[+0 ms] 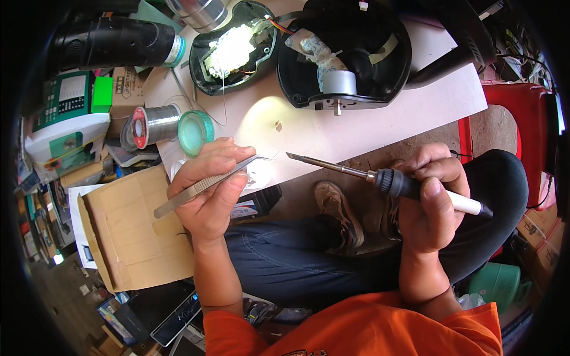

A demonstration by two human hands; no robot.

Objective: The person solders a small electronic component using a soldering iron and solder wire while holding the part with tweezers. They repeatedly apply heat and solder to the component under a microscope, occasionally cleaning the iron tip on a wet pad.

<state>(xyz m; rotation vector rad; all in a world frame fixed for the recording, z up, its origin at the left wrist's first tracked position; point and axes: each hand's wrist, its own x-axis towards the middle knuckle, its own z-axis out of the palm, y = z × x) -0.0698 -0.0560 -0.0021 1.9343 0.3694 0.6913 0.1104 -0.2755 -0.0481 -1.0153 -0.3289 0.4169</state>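
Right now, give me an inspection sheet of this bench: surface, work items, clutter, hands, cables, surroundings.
Surface: pale tabletop, with a bright light patch around a tiny brown piece.
Work items: tweezers and soldering iron, tips near each other in this view; anything in the tweezers is too small to tell.
Clutter: wire spool beside a round green tin.
Hands: left hand holds the tweezers between thumb and fingers; right hand grips the iron.
Cables: red and yellow wires by two open black housings.
Surroundings: cardboard left, red chair right.
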